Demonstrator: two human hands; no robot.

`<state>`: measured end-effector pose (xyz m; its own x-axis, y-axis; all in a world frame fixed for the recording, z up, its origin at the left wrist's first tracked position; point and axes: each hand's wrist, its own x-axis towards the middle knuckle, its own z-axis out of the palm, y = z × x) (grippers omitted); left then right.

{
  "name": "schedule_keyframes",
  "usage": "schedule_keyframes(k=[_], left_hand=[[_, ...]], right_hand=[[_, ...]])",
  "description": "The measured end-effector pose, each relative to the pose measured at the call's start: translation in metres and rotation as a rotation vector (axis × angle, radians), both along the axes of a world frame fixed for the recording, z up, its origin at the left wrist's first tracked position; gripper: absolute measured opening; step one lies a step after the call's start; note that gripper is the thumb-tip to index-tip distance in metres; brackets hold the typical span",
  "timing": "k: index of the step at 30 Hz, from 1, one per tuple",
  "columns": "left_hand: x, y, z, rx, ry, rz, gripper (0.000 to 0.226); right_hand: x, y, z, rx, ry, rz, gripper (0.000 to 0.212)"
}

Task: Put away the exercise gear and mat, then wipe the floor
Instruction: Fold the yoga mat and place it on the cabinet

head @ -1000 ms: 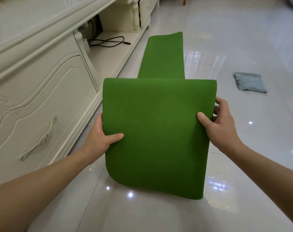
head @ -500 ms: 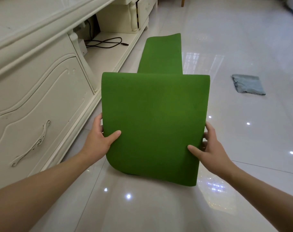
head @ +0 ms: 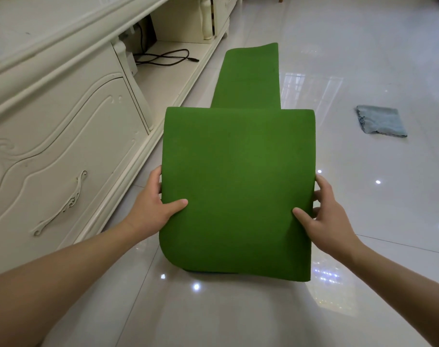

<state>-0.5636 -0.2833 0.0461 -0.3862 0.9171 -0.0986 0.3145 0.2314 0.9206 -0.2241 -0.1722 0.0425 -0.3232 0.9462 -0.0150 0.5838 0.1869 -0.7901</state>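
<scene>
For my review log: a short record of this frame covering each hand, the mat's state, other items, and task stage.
left hand: grips the left edge of the green exercise mat, thumb on its front
right hand: grips the mat's right edge, thumb on front
mat state: near end lifted and bent over; far end flat on the tiled floor
cloth: blue-grey, lying on the floor to the right, apart from the mat
cabinet: cream, on the left; black cable on its open shelf
task stage: mat not yet put away

Head camera looks forward and down, near the mat (head: pixel 238 184).
</scene>
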Motion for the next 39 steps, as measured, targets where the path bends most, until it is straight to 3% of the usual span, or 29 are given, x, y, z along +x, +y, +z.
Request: schedule_keyframes(k=[18,29,39], left_hand=[[-0.009,-0.050,0.009,-0.202,-0.103,-0.071,0.068],[0.002,-0.027,-0.004,-0.172,0.019,-0.041,0.071],[-0.002,-0.009,-0.037,-0.254,0.025,-0.031,0.090]], right_hand=[[0.007,-0.043,0.003,-0.239,0.077,0.022,0.066],[0.008,-0.029,-0.018,-0.127,0.021,0.040,0.078],[-0.006,-0.003,-0.045,-0.124,-0.001,0.024,0.078]])
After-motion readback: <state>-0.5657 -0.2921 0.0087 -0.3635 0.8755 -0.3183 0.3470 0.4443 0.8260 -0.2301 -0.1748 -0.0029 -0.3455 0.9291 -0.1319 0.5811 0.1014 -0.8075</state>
